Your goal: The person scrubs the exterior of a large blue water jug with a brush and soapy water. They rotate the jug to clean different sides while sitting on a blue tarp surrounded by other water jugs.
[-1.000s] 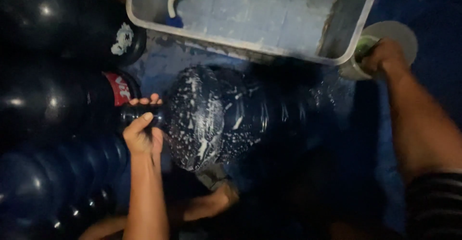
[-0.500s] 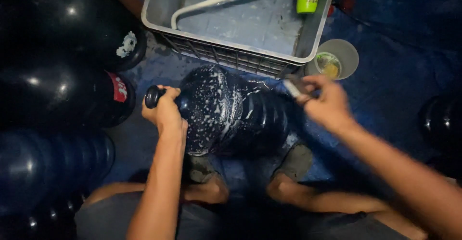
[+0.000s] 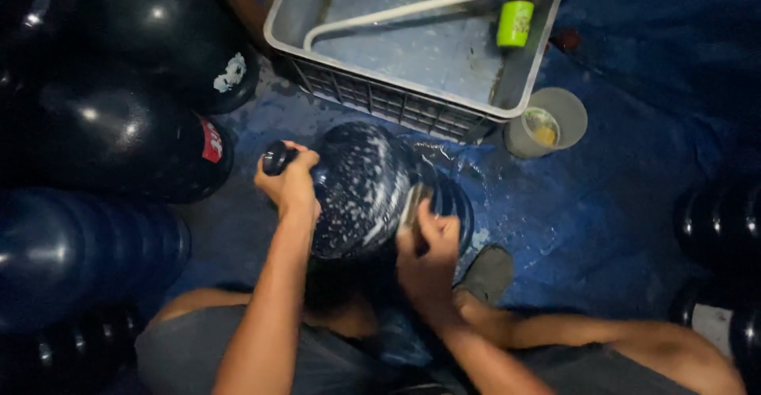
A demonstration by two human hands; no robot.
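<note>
Blue plastic water jug, large and streaked with white suds, lies on its side between the person's knees. Left hand is clamped round its neck; right hand presses a small scrubbing pad, gripped in its fingers, against the soapy wall. Beyond the hands sits a grey plastic crate. Soap likely makes the jug slippery; it could roll away.
</note>
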